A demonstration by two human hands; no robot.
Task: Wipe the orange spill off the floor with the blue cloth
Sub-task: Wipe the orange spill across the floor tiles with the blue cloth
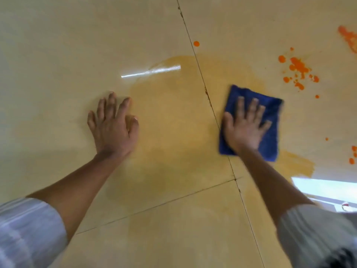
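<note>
Right hand point(244, 128): pressed flat on the blue cloth point(270, 130), palm down, fingers point(255, 107) straight and spread apart, thumb out to the left at the cloth's left edge
Left hand point(114, 124): flat on the bare floor tile point(58, 74), palm down, fingers straight and slightly apart, holding nothing
Blue cloth: folded into a rough rectangle, lying on the floor just right of the long grout line point(202, 80), near corner touching a darker orange smear point(295, 167)
Orange spill, wiped part point(170, 117): thin pale yellow-orange film spread across the tiles between the two hands, reaching past the grout line toward the cloth
Orange spill, fresh part point(298, 67): cluster of bright orange drops and blobs on the tile beyond and to the right of the cloth, apart from it
Single drop point(196, 43): round, bright orange, just right of the grout line, well beyond the cloth
Other splashes: a larger orange patch point(347, 38) at the far right edge, a few small drops point(352, 155) at the right edge near the cloth's level
Floor: glossy beige tiles, a bright streak of reflected light point(150, 71) across the film's far edge
Sleeves point(25, 229): light, striped, pushed up above both forearms, blurred at the right
</note>
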